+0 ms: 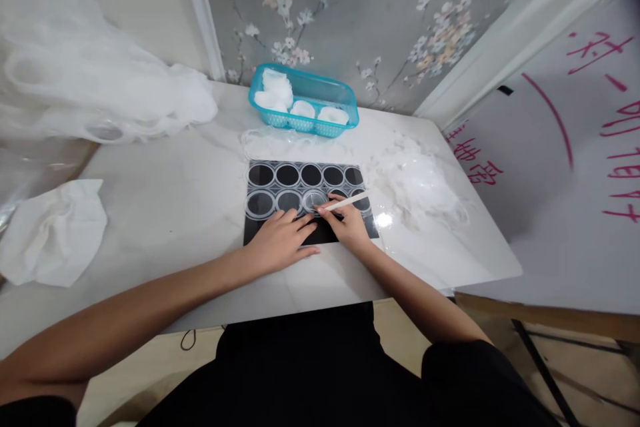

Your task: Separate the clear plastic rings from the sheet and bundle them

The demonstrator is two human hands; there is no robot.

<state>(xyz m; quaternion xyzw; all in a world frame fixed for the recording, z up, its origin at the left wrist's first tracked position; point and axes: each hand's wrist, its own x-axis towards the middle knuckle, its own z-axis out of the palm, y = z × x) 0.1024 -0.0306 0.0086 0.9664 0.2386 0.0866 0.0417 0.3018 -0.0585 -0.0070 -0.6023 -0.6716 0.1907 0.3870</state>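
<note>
- While a crumpled white cloth or paper (pixel 55 233) is lying by the worktop's (pixel 190 187) left end, a tall heap of white, ring-like pieces (pixel 100 73) is filling the far left corner.
- Near the middle of the near edge, the left hand (pixel 283 240) is resting palm down on a black mat (pixel 257 227), its fingers slightly spread, gripping nothing that is showing.
- Along the far edge, a blue basket (pixel 323 90) is standing behind the mat, holding several white, cup-like pieces at its left end and front.
- Between the two hands' fingertips and the mat's far row of pale rings, a clear disc (pixel 314 198) is sitting third from the left in the near row.
- Just right of it, the right hand (pixel 350 223) is pinching a white stick (pixel 353 199) between thumb and fingers. Its long axis is slanting from the disc's near right rim towards the worktop's far right corner; whether the tip is touching, I cannot tell. Right fingertips are lying nearer the disc than the left ones.
- Towards the right edge, a loose pile of filmy, whitish pieces (pixel 420 180) is spreading, and a whiteboard (pixel 540 227) with red writing is standing beyond.
</note>
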